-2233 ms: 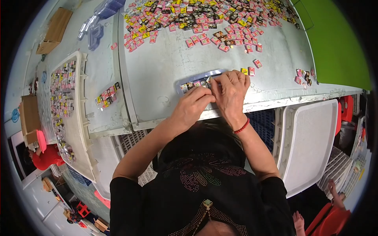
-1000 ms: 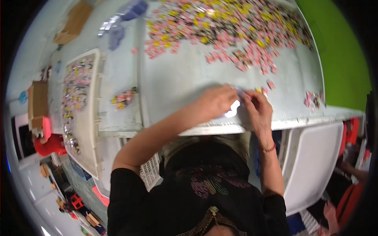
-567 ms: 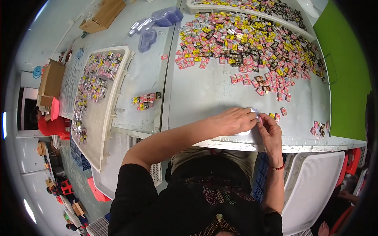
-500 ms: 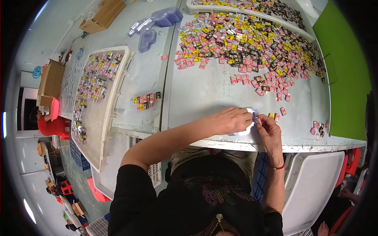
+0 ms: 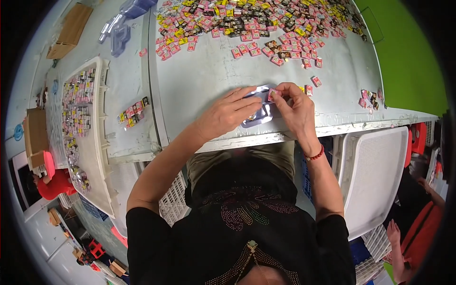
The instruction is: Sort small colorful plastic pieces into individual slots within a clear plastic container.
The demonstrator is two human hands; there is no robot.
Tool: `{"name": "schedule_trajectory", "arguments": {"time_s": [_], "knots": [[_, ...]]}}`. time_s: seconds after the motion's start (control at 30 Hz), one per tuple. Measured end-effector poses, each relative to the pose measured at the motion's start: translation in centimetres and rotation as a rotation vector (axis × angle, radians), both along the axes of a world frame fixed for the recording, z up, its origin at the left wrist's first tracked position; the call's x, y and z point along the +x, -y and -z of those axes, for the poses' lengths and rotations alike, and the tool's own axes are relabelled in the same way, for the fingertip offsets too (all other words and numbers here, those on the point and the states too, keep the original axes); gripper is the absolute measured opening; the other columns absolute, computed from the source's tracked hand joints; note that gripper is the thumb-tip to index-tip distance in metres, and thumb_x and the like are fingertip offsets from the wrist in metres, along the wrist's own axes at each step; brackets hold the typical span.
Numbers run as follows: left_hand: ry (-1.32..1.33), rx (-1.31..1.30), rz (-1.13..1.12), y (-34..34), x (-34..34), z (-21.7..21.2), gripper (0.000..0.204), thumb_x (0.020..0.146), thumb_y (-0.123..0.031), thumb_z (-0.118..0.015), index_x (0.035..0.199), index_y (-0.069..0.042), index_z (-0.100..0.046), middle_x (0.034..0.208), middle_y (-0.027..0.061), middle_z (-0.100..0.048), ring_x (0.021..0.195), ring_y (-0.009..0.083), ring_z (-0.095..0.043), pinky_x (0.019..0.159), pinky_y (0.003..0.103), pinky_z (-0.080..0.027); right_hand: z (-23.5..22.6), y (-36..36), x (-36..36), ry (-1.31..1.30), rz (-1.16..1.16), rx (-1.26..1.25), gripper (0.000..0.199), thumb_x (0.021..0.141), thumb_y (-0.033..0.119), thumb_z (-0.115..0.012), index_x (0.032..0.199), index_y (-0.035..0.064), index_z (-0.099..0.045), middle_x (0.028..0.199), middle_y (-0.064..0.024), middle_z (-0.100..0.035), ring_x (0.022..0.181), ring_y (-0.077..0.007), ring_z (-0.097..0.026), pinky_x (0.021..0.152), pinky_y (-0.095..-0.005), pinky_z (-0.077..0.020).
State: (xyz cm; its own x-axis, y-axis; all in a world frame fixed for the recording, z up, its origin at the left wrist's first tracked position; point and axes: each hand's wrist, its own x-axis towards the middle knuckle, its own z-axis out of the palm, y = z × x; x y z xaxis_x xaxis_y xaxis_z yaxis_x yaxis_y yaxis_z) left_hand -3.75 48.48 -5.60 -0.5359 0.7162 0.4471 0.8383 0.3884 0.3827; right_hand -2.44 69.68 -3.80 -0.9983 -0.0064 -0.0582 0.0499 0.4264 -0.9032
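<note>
1. Table point(image 5: 199, 80): the grey work surface; clock positions are read from the clear plastic tray point(image 5: 263, 113) near its front edge, a place presumably chosen for easy reach by both hands.
2. Heap of small boxes point(image 5: 247, 23): pink, black and yellow, spread at 12 o'clock; a bare strip of table separates most of it from the hands, likely leaving working room.
3. White crate point(image 5: 96, 175): at 9 o'clock, holding rows of packs side by side, an arrangement that probably saves space.
4. Empty plastic shells point(image 5: 120, 39): lying at 10 o'clock, apparently a supply set out of the way.
5. Left hand point(image 5: 225, 116): at 9 o'clock, its fingers bent across the plastic tray, seemingly to steady it; whether they grip the rim cannot be told.
6. Right hand point(image 5: 297, 109): at 3 o'clock, thumb and forefinger closed on a box, a pinch that suits so small a piece.
7. Pink box point(image 5: 272, 94): held at 1 o'clock, over the plastic tray's far right corner; contact with the tray is unclear.
</note>
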Motion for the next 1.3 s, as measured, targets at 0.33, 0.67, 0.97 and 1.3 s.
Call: {"name": "schedule_trajectory", "arguments": {"time_s": [0.33,0.67,0.97,1.3], "knots": [[0.088,0.005,-0.289,-0.7,2.5,-1.1,0.057,0.079,-0.028,-0.074,0.123,0.003,-0.054,0.132,0.0174,-0.052,0.128,0.0363,-0.045,0.105,0.047,-0.037,0.3,-0.1,-0.3,0.005,-0.052,0.035,0.014,0.089,0.011,-0.069,0.100,0.0030,-0.066,0.080,-0.0020,-0.069,0.073,-0.0076,-0.061,0.067,-0.0224,-0.0478],[0.155,-0.089,-0.206,-0.2,0.8,0.4,0.076,0.078,-0.038,-0.074,0.133,0.006,-0.044,0.137,0.0190,-0.048,0.128,0.0352,-0.043,0.106,0.045,-0.035,1.3,1.6,0.2,-0.446,-0.104,0.382,0.011,0.079,0.008,-0.073,0.088,0.0039,-0.068,0.078,-0.0107,-0.065,0.073,-0.0293,-0.059,0.069,-0.0369,-0.0472],[0.291,-0.058,-0.347,1.3,2.8,0.1,0.084,0.079,-0.032,-0.074,0.143,0.003,-0.034,0.144,0.0183,-0.042,0.136,0.0365,-0.036,0.111,0.047,-0.030,-0.5,2.5,1.3,-0.518,-0.160,0.365,0.015,0.077,0.009,-0.075,0.088,0.0030,-0.068,0.080,-0.0091,-0.063,0.073,-0.0275,-0.056,0.068,-0.0360,-0.0452],[0.177,-0.062,-0.365,0.9,3.1,1.1,0.071,0.083,-0.030,-0.071,0.138,0.005,-0.041,0.144,0.0183,-0.042,0.136,0.0376,-0.035,0.110,0.047,-0.031,0.7,3.3,1.2,-0.488,-0.134,0.541,0.007,0.077,0.007,-0.073,0.078,0.0043,-0.067,0.075,-0.0085,-0.060,0.072,-0.0279,-0.055,0.069,-0.0386,-0.0425]]}}
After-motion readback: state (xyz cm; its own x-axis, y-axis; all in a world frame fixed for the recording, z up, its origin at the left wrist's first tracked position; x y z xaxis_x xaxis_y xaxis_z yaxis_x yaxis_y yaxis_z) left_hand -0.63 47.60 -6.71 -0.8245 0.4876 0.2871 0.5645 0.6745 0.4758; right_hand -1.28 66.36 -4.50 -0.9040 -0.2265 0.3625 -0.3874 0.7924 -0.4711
